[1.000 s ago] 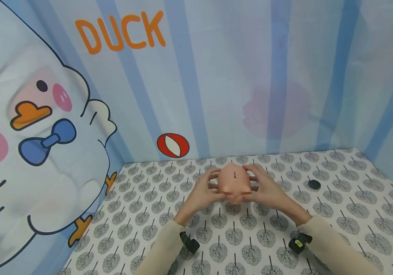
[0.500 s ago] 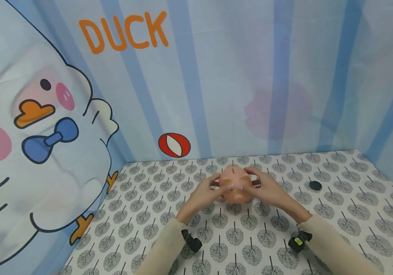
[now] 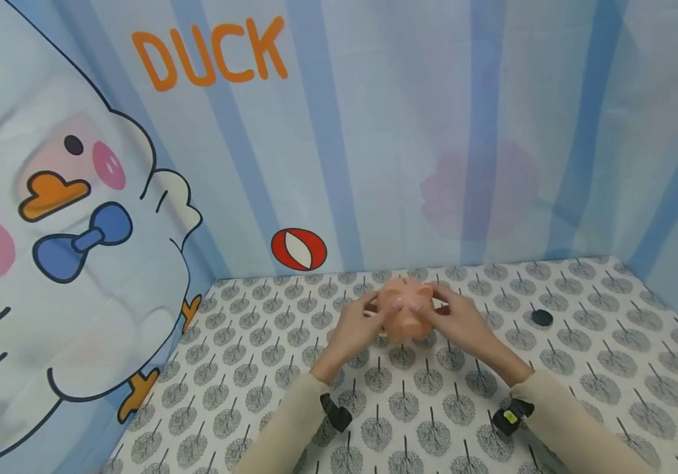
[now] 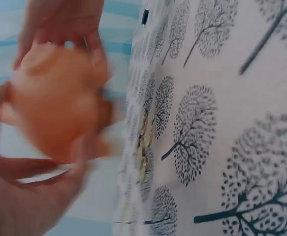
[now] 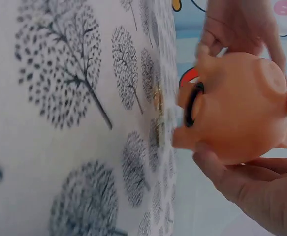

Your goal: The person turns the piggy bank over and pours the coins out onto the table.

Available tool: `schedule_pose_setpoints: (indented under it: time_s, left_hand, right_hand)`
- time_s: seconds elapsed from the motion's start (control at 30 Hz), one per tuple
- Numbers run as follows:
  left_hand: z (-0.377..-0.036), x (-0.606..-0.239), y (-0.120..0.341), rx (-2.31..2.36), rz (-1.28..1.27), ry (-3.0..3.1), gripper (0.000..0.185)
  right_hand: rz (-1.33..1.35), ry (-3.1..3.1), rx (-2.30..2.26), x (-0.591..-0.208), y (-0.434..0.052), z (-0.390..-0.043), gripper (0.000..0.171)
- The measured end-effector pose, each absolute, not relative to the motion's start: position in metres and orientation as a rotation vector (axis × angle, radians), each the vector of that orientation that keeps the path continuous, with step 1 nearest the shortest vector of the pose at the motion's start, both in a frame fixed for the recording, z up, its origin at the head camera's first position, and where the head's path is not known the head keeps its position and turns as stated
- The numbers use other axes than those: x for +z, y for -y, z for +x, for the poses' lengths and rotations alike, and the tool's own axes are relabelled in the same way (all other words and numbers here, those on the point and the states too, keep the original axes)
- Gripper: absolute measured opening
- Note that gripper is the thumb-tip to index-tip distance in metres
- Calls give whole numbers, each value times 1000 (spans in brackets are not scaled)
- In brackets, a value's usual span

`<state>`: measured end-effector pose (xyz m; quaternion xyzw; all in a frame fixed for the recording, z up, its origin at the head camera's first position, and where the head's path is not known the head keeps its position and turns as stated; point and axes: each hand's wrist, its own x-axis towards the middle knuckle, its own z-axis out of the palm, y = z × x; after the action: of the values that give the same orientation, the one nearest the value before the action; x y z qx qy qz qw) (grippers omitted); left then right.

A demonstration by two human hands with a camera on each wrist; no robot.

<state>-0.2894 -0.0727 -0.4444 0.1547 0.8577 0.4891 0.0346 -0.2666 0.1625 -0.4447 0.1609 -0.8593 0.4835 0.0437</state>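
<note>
A peach-coloured piggy bank (image 3: 405, 319) is held between both hands above the patterned cloth. The left hand (image 3: 355, 327) grips its left side and the right hand (image 3: 462, 322) its right, with both thumbs on the face side. In the right wrist view, the underside of the piggy bank (image 5: 237, 108) shows a dark-rimmed round opening between its stubby legs. Beneath the bank, several gold-coloured pieces (image 4: 144, 147) appear at the cloth in the left wrist view, too blurred to identify. Motion blurs the bank in that view.
A small black disc (image 3: 542, 318) lies on the tree-patterned cloth (image 3: 244, 408) to the right of the hands. A striped fabric backdrop (image 3: 386, 131) rises behind the table, and a duck-printed panel (image 3: 96, 296) borders it on the left.
The piggy bank has tipped back, so its slot has turned away and its snout side faces the head camera. Both hands have risen slightly with it. The black disc stays put.
</note>
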Motion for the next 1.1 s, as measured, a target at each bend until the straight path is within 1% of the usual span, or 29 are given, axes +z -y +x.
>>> schedule_pose_setpoints:
  time_s: [0.2, 0.43, 0.6, 0.7, 0.87, 0.97, 1.03, 1.1]
  left_hand:
    - [-290, -446, 74, 1426, 457, -2647, 74]
    - [-289, -448, 73, 1593, 487, -2686, 73]
    - [-293, -448, 76, 1586, 513, -2662, 70]
    - [-293, -447, 76, 1531, 535, -2673, 70]
    - [-293, -445, 75, 1487, 540, -2676, 75]
    - [-293, -445, 77, 1467, 553, -2647, 74]
    - [-294, -446, 79, 1426, 556, -2638, 70]
    - [-293, -446, 81, 1402, 556, -2644, 69]
  right_hand:
    - [467, 2709, 1512, -441, -161, -263, 68]
    - [406, 2624, 1409, -440, -155, -261, 71]
    - [405, 2647, 1399, -437, -155, -266, 72]
    - [433, 2679, 1390, -435, -156, -268, 68]
    - [462, 2670, 1414, -432, -158, -269, 70]
    - [481, 2671, 1431, -432, -159, -270, 74]
    - [498, 2704, 1425, -435, -160, -270, 74]
    - [510, 2717, 1443, -437, -160, -270, 75]
